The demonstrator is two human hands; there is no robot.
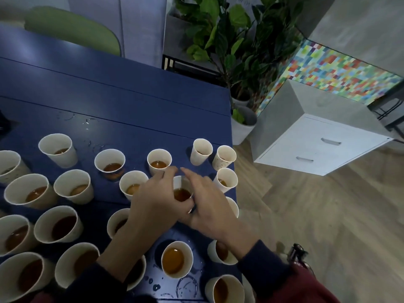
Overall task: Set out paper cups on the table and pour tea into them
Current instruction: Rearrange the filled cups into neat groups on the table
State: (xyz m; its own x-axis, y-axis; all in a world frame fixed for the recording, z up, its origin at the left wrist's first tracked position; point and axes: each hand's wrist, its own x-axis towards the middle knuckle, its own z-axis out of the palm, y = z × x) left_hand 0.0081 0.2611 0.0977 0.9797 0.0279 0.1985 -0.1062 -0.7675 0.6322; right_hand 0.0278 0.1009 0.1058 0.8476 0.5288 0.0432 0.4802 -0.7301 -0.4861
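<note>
Several white paper cups with brown tea stand on the dark blue table point(122, 99). Near the table's right edge, one tea-filled cup point(182, 189) sits between both hands. My left hand point(157, 197) wraps its left side, fingers curled around the wall. My right hand point(207, 204) touches its right side, fingers stretched forward over the rim. Other filled cups stand around it, such as a near cup point(176, 259) and a far cup point(159, 161). No teapot or pitcher is in view.
Water drops and wet rings mark the table point(185, 285). The table's right edge runs close past the cups point(225, 158). Beyond it are potted plants point(242, 119), a white drawer cabinet point(317, 143) and wood floor. A green chair point(72, 31) stands at the far side.
</note>
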